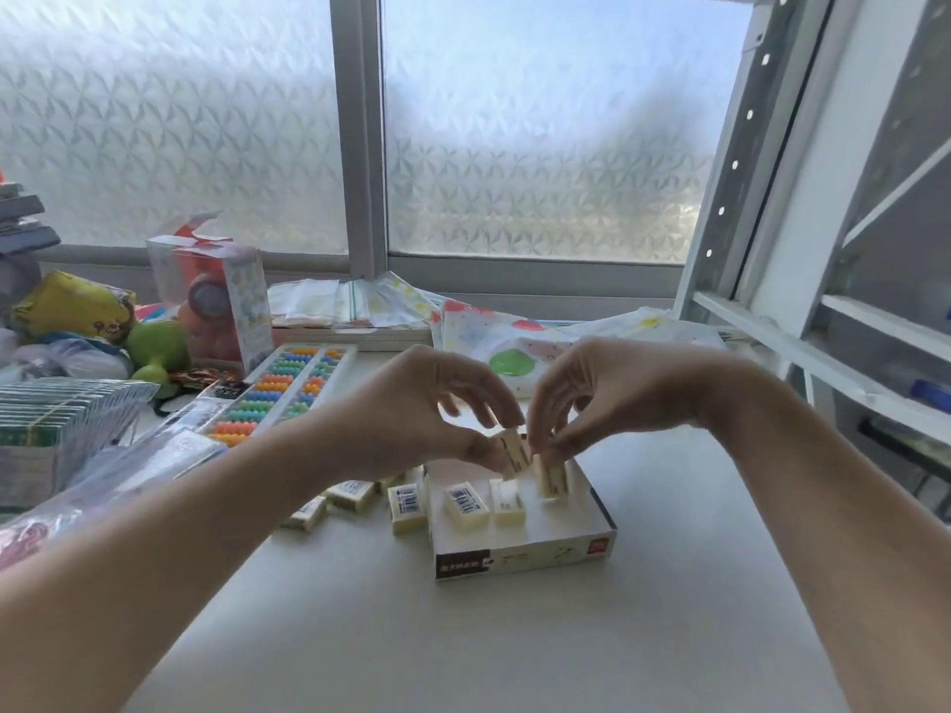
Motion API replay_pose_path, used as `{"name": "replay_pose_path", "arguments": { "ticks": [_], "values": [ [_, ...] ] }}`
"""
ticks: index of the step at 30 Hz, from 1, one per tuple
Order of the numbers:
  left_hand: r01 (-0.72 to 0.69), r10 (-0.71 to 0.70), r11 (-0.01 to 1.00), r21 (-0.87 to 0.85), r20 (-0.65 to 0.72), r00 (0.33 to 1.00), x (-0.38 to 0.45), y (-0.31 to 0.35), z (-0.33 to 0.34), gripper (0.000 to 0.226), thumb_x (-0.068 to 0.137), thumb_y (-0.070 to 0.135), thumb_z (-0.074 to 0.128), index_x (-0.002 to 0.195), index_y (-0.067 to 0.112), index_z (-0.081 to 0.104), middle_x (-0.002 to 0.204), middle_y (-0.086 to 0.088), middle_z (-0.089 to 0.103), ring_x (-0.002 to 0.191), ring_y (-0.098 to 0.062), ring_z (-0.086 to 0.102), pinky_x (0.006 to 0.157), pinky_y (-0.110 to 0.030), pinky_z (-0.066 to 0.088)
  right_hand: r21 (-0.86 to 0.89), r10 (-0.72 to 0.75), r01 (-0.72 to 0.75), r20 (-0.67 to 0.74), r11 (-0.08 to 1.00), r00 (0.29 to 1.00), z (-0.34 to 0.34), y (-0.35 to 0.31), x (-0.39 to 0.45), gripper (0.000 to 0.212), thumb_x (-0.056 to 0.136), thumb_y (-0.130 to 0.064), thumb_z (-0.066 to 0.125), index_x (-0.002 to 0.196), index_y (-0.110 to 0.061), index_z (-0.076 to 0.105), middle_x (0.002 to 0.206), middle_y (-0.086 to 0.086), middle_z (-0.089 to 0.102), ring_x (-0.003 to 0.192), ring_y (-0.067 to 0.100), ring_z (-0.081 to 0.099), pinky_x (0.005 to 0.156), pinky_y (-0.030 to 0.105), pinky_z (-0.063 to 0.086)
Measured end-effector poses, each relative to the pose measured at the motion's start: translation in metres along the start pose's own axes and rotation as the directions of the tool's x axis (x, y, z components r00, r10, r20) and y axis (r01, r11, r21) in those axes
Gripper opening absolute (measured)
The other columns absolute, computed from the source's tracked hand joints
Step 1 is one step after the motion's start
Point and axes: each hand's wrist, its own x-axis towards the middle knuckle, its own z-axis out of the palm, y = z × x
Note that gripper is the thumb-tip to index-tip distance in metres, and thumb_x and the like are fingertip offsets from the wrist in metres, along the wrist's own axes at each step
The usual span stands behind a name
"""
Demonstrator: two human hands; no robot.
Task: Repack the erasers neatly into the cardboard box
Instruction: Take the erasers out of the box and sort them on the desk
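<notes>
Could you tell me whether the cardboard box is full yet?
Not full: the cardboard box shows bare floor around a few erasers, and others lie outside.

Cream erasers (465, 505), barcode labels; rainbow-beaded abacus (280, 393)

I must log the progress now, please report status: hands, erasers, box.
Left hand pinches one eraser above cardboard box. Right hand grips another inside. Loose erasers remain outside, left of the box.

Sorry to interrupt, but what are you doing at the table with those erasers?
A person is repacking erasers into a cardboard box. The left hand pinches one eraser and the right hand another, both over the box. Two erasers already lie inside; several loose erasers wait beside it.
</notes>
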Motion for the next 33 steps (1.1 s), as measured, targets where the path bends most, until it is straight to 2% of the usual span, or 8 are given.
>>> {"name": "replay_pose_path", "arguments": {
  "ticks": [7, 11, 15, 18, 21, 26, 30, 33],
  "values": [
    [-0.016, 0.016, 1.000, -0.001, -0.121, 0.993, -0.003, -0.002, 0.006, 0.041, 0.061, 0.016, 0.096, 0.097, 0.025, 0.078, 0.092, 0.008, 0.080, 0.089, -0.011, 0.071, 0.090, -0.029, 0.049, -0.159, -0.035, 0.015, -0.119, 0.987, 0.992, 0.008, -0.002, 0.007, 0.013, 0.084, -0.020, 0.084, 0.094, -0.028, 0.084, 0.090, -0.012, 0.082, 0.079, -0.006, 0.069, 0.073, 0.010, 0.049],
    [-0.037, 0.034, 0.999, -0.006, -0.256, 0.966, -0.003, 0.000, 0.011, 0.039, 0.058, 0.017, 0.096, 0.090, 0.024, 0.075, 0.086, 0.016, 0.077, 0.082, -0.006, 0.068, 0.081, -0.021, 0.047, 0.003, -0.076, 0.078, -0.167, 0.997, 0.983, 0.002, -0.014, -0.001, 0.021, 0.093, -0.033, 0.073, 0.105, -0.019, 0.082, 0.093, -0.005, 0.082, 0.079, -0.004, 0.071, 0.073, 0.011, 0.053],
    [-0.089, 0.095, 0.995, 0.033, -0.333, 0.938, -0.006, 0.005, 0.018, 0.045, 0.055, 0.022, 0.098, 0.090, 0.025, 0.070, 0.086, 0.016, 0.076, 0.079, -0.002, 0.065, 0.077, -0.016, 0.046, -0.053, -0.082, 0.077, -0.115, 0.996, 0.990, 0.009, -0.018, 0.001, 0.033, 0.085, -0.049, 0.076, 0.099, -0.020, 0.083, 0.099, 0.004, 0.082, 0.100, 0.019, 0.075, 0.102, 0.042, 0.056],
    [-0.066, 0.100, 0.990, 0.122, -0.300, 0.949, -0.009, 0.010, 0.022, 0.052, 0.059, 0.029, 0.095, 0.101, 0.031, 0.064, 0.090, 0.013, 0.073, 0.088, -0.003, 0.065, 0.080, -0.018, 0.048, -0.061, -0.058, 0.051, -0.109, 0.997, 0.992, 0.009, -0.016, 0.001, 0.025, 0.085, -0.044, 0.079, 0.098, -0.022, 0.084, 0.096, 0.000, 0.082, 0.095, 0.015, 0.075, 0.099, 0.044, 0.057],
    [0.055, -0.018, 0.973, 0.224, -0.161, 0.987, -0.018, 0.016, 0.020, 0.058, 0.065, 0.051, 0.086, 0.112, 0.041, 0.053, 0.098, 0.016, 0.064, 0.093, -0.001, 0.060, 0.077, -0.019, 0.050, -0.072, -0.008, 0.001, -0.099, 0.997, 0.995, 0.003, -0.012, -0.004, 0.019, 0.085, -0.039, 0.082, 0.099, -0.028, 0.084, 0.092, -0.007, 0.082, 0.088, 0.008, 0.075, 0.090, 0.033, 0.061],
    [0.114, -0.163, 0.815, 0.568, 0.036, 0.986, -0.028, 0.024, 0.013, 0.048, 0.072, 0.066, 0.072, 0.113, 0.044, 0.058, 0.098, 0.022, 0.060, 0.093, 0.003, 0.050, 0.078, -0.020, 0.041, -0.130, 0.045, -0.051, -0.044, 0.990, 0.998, 0.004, -0.007, -0.001, 0.027, 0.079, -0.031, 0.087, 0.103, -0.041, 0.082, 0.090, -0.011, 0.077, 0.086, -0.001, 0.073, 0.084, 0.023, 0.055],
    [0.135, -0.198, 0.823, 0.553, 0.056, 0.979, -0.027, 0.026, 0.010, 0.039, 0.078, 0.059, 0.071, 0.113, 0.045, 0.063, 0.093, 0.021, 0.065, 0.087, 0.005, 0.053, 0.072, -0.018, 0.044, -0.174, 0.047, -0.052, -0.035, 0.983, 0.998, 0.008, -0.008, 0.000, 0.039, 0.077, -0.020, 0.086, 0.111, -0.037, 0.077, 0.097, -0.015, 0.073, 0.094, 0.002, 0.072, 0.071, 0.012, 0.049],
    [0.153, -0.188, 0.891, 0.428, 0.040, 0.981, -0.028, 0.026, 0.002, 0.033, 0.078, 0.052, 0.074, 0.109, 0.045, 0.065, 0.092, 0.019, 0.067, 0.085, 0.003, 0.064, 0.080, -0.026, 0.056, -0.206, 0.039, -0.046, -0.038, 0.978, 0.999, 0.009, -0.008, 0.002, 0.042, 0.076, -0.018, 0.087, 0.112, -0.036, 0.074, 0.104, -0.012, 0.075, 0.099, 0.004, 0.072, 0.073, 0.015, 0.049]
  ]
}}
